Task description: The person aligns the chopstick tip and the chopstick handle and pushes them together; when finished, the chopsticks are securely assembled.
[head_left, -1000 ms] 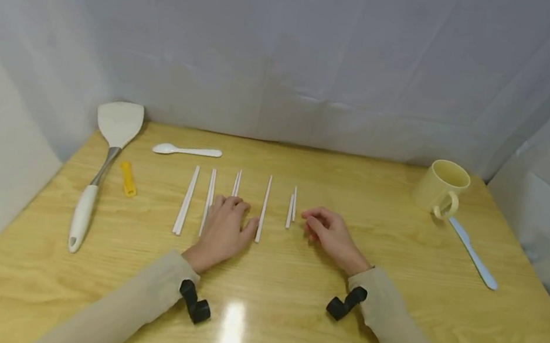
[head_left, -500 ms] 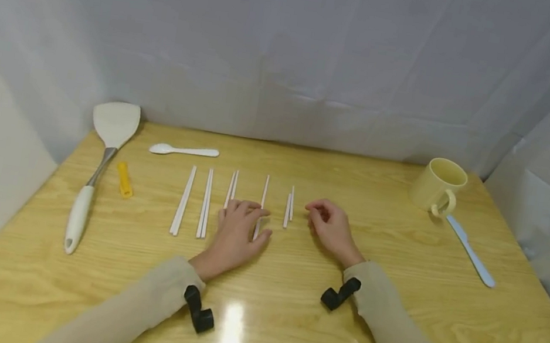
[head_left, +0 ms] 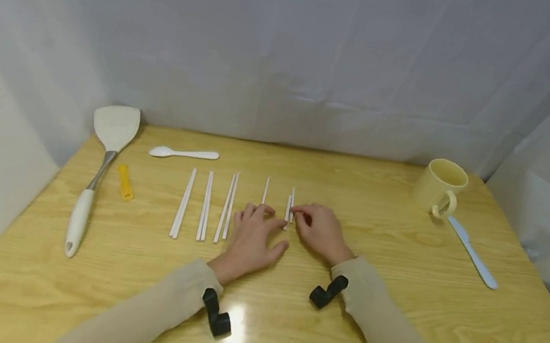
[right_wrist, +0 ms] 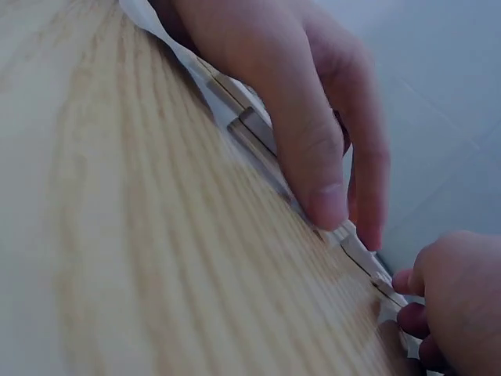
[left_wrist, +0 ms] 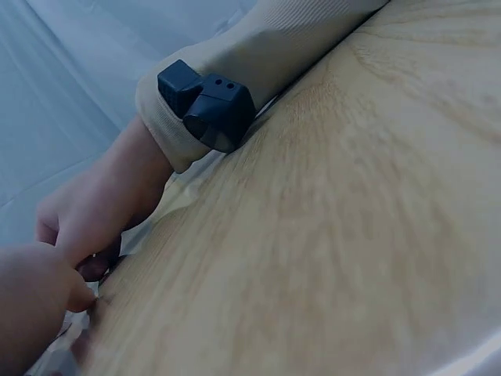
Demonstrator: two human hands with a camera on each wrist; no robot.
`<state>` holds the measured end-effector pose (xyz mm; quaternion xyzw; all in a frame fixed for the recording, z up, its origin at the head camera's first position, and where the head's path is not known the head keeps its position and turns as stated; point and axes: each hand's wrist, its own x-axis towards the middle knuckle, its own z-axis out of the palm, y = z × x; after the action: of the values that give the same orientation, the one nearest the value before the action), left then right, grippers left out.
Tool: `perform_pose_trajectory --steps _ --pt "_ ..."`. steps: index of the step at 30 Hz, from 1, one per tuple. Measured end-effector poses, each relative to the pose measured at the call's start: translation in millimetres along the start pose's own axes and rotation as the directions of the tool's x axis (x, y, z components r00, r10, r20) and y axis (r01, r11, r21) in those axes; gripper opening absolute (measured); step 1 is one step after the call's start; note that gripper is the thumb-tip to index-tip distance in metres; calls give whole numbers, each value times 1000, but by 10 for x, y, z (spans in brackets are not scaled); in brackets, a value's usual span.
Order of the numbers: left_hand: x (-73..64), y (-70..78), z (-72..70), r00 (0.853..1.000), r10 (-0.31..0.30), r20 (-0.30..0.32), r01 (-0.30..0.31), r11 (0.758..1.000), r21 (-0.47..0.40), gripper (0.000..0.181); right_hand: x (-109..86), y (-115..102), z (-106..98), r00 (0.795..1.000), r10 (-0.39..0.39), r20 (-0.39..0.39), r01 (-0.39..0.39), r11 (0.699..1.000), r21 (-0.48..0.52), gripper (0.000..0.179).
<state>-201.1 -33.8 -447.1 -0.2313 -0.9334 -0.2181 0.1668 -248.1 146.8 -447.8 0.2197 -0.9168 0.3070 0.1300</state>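
In the head view, two short white sticks [head_left: 289,202] lie side by side in the middle of the table. My right hand [head_left: 321,233] reaches them from the right, its thumb and fingertips pinching in around the right-hand stick; in the right wrist view the thumb [right_wrist: 325,205] is at a white stick end. My left hand [head_left: 255,240] has its fingers spread, with the index fingertip at the lower end of the left short stick. Below that hand's fingers, part of a single white chopstick [head_left: 266,189] is hidden. Farther left lie pairs of white chopsticks [head_left: 205,206].
At the left are a white spatula [head_left: 81,219], a yellow clip-like piece [head_left: 125,182] and a white spoon [head_left: 192,154]. To the right, a yellow mug [head_left: 435,186] stands by a light blue knife [head_left: 473,254]. Grey cloth [head_left: 289,79] hangs behind the wooden table [head_left: 282,338].
My left hand has moved right from the chopstick pairs, over the single chopstick, to the short sticks. My right hand has come left onto the short sticks. The third pair is uncovered.
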Motion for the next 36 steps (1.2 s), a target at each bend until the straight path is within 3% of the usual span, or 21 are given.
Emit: perform_pose_trajectory --steps 4,10,15,23,29,32,36 --pt "-13 -18 3 998 23 -53 -23 1000 -11 32 -16 -31 1 1000 -21 -10 20 999 -45 18" --pt "14 23 32 985 51 -167 -56 998 -24 14 -68 26 -51 996 -34 -88 25 995 -97 15" --pt "-42 56 35 972 12 -233 -4 999 34 20 -111 57 -31 991 12 -133 -25 995 -100 11" --pt "-63 58 -9 980 -65 -189 84 992 95 36 -89 -86 13 967 233 -102 -243 965 -99 34" --pt "-68 95 -1 982 -69 -178 86 992 93 28 -90 -207 -1 938 333 -99 -344 929 -135 22" --pt "-73 107 16 980 -72 -187 82 996 47 25 -88 -216 -15 919 379 -105 -388 918 -81 21" --pt "-70 111 28 971 -78 -227 73 997 -30 22 -60 -177 -35 905 413 -104 -407 910 75 25"
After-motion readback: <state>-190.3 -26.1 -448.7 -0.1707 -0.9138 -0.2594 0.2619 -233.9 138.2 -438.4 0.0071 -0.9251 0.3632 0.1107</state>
